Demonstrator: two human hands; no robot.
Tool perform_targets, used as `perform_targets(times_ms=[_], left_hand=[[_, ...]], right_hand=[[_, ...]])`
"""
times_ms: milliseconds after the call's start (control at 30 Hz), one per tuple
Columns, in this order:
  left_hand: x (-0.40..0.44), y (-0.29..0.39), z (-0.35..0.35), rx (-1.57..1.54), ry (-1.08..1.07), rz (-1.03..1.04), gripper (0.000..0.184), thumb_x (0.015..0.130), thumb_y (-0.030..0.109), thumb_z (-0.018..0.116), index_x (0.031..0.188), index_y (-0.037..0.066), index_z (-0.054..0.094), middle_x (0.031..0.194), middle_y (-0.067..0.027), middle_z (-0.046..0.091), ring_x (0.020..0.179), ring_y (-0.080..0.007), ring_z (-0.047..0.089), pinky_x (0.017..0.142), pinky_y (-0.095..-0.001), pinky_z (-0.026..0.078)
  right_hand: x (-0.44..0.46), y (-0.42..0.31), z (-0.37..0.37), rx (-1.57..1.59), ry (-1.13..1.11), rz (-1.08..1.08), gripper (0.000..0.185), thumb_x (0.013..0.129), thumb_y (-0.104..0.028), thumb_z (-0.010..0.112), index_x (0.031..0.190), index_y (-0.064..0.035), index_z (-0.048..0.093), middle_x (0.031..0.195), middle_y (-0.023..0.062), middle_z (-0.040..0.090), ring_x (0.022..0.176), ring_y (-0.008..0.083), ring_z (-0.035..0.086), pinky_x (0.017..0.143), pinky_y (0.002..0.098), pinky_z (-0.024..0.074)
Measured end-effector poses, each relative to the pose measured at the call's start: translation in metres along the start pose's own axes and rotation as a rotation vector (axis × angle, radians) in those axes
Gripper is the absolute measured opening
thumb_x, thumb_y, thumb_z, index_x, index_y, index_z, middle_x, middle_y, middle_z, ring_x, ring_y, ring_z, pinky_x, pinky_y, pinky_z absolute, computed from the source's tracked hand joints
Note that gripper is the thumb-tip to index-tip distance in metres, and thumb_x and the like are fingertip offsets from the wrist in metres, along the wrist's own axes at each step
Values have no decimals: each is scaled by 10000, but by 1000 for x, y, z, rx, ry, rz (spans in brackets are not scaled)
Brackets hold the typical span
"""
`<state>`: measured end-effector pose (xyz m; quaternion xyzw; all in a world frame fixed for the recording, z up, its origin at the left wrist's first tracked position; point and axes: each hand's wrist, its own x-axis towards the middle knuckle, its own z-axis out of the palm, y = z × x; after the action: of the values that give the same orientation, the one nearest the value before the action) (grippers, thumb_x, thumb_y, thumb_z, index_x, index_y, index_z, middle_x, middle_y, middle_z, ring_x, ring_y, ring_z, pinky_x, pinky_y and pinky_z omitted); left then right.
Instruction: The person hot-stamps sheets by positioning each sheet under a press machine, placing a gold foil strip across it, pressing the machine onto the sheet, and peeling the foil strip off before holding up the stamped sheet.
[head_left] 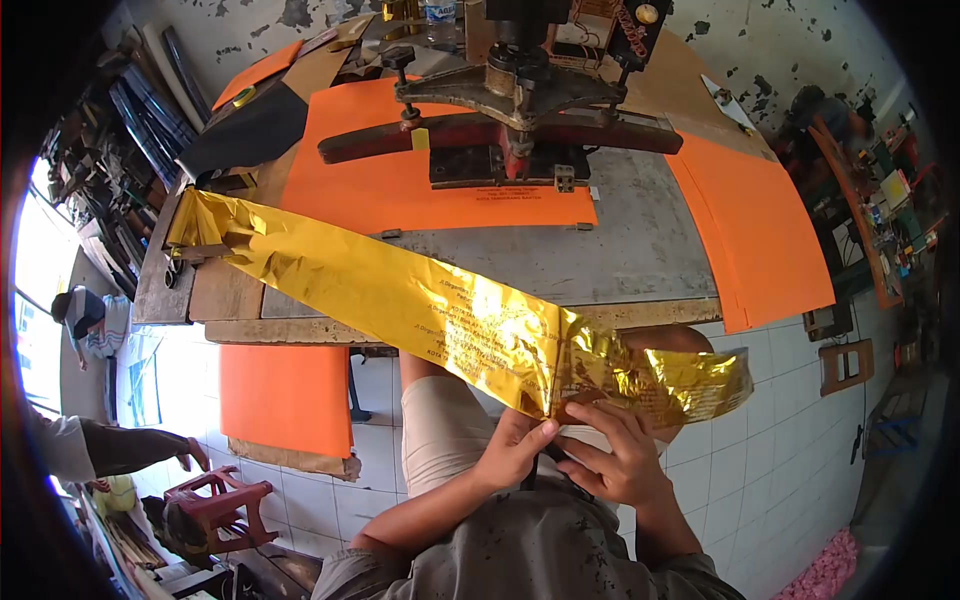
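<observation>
A long strip of shiny gold foil (400,295) runs from the left side of the worktable down to my lap, with rows of dark lettering along it. My left hand (512,450) pinches its lower edge near a crease, thumb on top. Beside it, my right hand (615,455) has its fingers curled at the same edge; what they grip is hard to make out. Past my right hand the crumpled foil end hangs over my thigh. Above the foil, a press (515,100) stands over an orange sheet (440,205) with printed text.
Another orange stack (755,230) lies at the table's right, and more orange sheets (285,400) sit below its left front edge. A black sheet (250,130) is at the back left. A red stool (220,505) and a person's arm (140,447) are at the lower left.
</observation>
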<state>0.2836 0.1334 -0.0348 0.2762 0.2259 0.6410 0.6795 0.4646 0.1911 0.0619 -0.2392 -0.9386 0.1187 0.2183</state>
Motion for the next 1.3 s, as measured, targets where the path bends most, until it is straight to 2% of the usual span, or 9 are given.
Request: perform_targets(times_ms=[200, 233, 367, 467, 500, 600, 700, 800, 1300], left_hand=[[-4, 3, 17, 28, 59, 21, 577, 1049, 74, 537, 1561, 3, 282, 1540, -117, 434, 1418, -218, 413, 1178, -396, 319], [-6, 5, 19, -26, 64, 9, 582, 1047, 85, 548, 1561, 1, 288, 1535, -111, 443, 1417, -211, 411, 1176, -387, 317], [-11, 6, 17, 46, -10, 39, 588, 1047, 113, 560, 1557, -1, 292, 1517, -110, 464, 1401, -209, 428, 1168, -382, 322], [-15, 8, 16, 56, -46, 33, 581, 1047, 129, 564, 1548, -5, 302, 1499, -105, 480, 1382, -207, 445, 1158, -380, 332], [-16, 7, 13, 90, -54, 33, 577, 1047, 133, 564, 1544, -7, 306, 1495, -103, 483, 1377, -207, 450, 1155, -379, 336], [-20, 5, 3, 200, -65, -8, 566, 1050, 151, 567, 1533, -9, 319, 1487, -105, 486, 1369, -209, 452, 1143, -372, 349], [-24, 5, -6, 217, -70, -58, 570, 1047, 152, 578, 1530, -7, 320, 1480, -109, 489, 1360, -212, 455, 1135, -366, 356], [-23, 10, -1, 177, -31, -67, 584, 1038, 132, 592, 1533, -6, 313, 1471, -112, 494, 1351, -209, 460, 1135, -367, 357], [-19, 22, -5, 212, 5, -40, 566, 1029, 120, 600, 1513, -24, 343, 1461, -119, 502, 1342, -203, 466, 1139, -366, 352]], right_hand=[[-7, 21, -5, 94, 335, 52, 429, 882, -466, 758, 1129, -117, 714, 1316, 120, 606, 1211, 298, 579, 976, 450, 462], [-1, 25, -5, 148, 373, 121, 576, 921, -507, 703, 1248, -36, 651, 1380, 181, 563, 1282, 352, 532, 1044, 469, 444], [14, 45, -5, 514, 282, 312, 791, 966, -561, 611, 1465, 33, 461, 1475, 220, 504, 1367, 355, 472, 1120, 457, 378], [3, 64, 5, 851, 163, 387, 779, 974, -565, 594, 1471, 22, 470, 1450, 185, 549, 1300, 297, 515, 1095, 417, 382], [10, 58, -3, 799, 150, 433, 731, 978, -587, 572, 1374, 27, 553, 1280, 130, 648, 1202, 236, 544, 1036, 383, 405], [-6, 70, -3, 931, -16, 593, 531, 986, -463, 631, 1178, 32, 633, 1071, 79, 674, 1052, 171, 579, 936, 340, 450], [-1, 60, -8, 1042, 93, 616, 310, 978, -288, 680, 1001, 17, 628, 888, 30, 629, 887, 118, 586, 801, 289, 466], [0, 55, -17, 993, 132, 642, 181, 957, -153, 691, 909, 2, 611, 821, 16, 612, 745, 88, 536, 699, 258, 435], [-7, 60, -28, 817, 174, 616, 287, 933, -241, 729, 850, 1, 599, 798, -7, 582, 742, 68, 482, 672, 233, 377]])
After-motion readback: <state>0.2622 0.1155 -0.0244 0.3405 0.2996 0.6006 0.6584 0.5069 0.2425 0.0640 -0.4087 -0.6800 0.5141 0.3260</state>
